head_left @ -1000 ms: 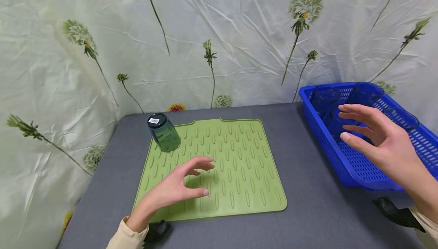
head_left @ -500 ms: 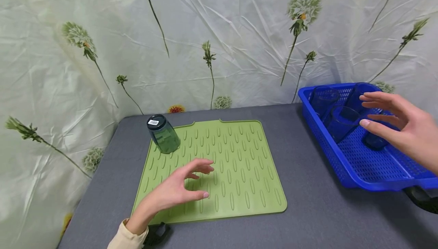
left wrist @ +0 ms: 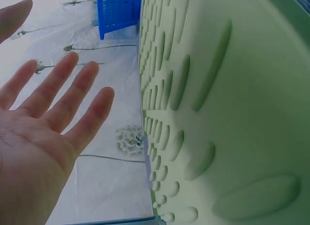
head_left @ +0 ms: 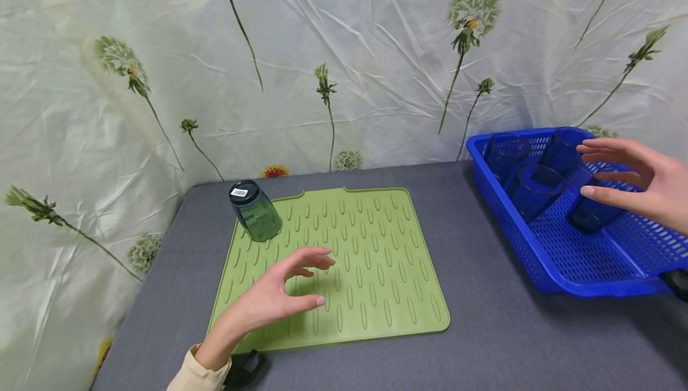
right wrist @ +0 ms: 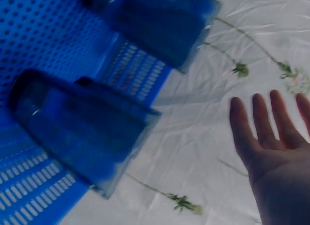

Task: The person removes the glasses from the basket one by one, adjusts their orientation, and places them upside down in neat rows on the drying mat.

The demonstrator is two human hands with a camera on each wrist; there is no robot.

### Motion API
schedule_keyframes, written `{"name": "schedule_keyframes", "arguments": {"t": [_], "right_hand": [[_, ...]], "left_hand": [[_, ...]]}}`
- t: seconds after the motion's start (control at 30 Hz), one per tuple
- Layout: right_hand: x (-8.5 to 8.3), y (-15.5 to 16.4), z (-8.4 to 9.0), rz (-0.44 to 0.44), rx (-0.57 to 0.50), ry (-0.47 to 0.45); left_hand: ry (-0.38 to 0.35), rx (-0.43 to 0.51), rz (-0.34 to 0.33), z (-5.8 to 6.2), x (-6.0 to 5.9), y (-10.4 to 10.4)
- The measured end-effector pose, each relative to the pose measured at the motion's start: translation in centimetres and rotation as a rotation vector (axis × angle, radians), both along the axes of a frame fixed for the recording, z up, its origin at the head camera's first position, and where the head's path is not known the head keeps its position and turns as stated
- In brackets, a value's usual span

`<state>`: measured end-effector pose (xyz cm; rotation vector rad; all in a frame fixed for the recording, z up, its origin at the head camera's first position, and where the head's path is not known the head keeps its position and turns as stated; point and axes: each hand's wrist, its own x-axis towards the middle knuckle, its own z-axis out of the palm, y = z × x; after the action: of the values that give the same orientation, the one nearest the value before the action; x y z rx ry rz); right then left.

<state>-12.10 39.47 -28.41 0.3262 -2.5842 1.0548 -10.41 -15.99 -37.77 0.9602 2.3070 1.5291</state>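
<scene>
My left hand (head_left: 279,286) hovers over the green drying mat (head_left: 376,259), its fingers apart and nothing between them. A dark green glass (head_left: 258,215) stands upside down on the mat's far left corner, a label on its base. Above the right part of the blue basket (head_left: 553,277) is my right hand (head_left: 645,182), fingers spread and holding nothing. It partly covers one dark glass (head_left: 588,215) in the basket. More glasses stand beside it, including one glass (head_left: 534,191) with its rim up. In the right wrist view, a glass (right wrist: 82,123) and my right hand (right wrist: 281,167) are apart.
The mat and basket lie on a grey tabletop (head_left: 478,343), with a strip of it between them. A pale floral cloth (head_left: 387,80) hangs behind the table and along its left side. Dark straps (head_left: 244,367) sit at the wrists.
My right hand has moved right and slightly up over the basket, uncovering glasses near its left side. The left hand and the glass on the mat have stayed in place.
</scene>
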Motion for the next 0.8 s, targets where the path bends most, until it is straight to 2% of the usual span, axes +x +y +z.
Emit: {"name": "schedule_keyframes", "arguments": {"t": [0.13,0.23,0.43,0.5,0.6,0.7,0.8], "right_hand": [[-0.8,1.1,-0.5,0.007,-0.015,0.052],[-1.4,2.1,-0.8,-0.035,-0.011,0.058],[-2.6,4.0,-1.4,-0.172,0.036,-0.077],[-3.2,5.0,-1.8,-0.181,0.048,-0.124],[-4.9,7.9,-3.4,-0.219,0.116,-0.183],[-6.6,10.9,-5.0,-0.221,0.166,-0.234],[-7.4,12.7,-5.9,-0.203,0.156,-0.260]], "left_hand": [[0.020,0.027,0.013,0.2,0.0,0.0],[0.039,0.036,0.023,0.3,0.1,0.0],[0.060,0.025,0.055,0.4,0.5,-0.3],[0.048,0.004,0.063,0.4,0.7,-0.3],[0.020,-0.028,0.073,0.4,0.9,-0.4],[0.014,-0.046,0.084,0.4,1.1,-0.3],[0.010,-0.044,0.091,0.5,1.1,-0.2]]}}
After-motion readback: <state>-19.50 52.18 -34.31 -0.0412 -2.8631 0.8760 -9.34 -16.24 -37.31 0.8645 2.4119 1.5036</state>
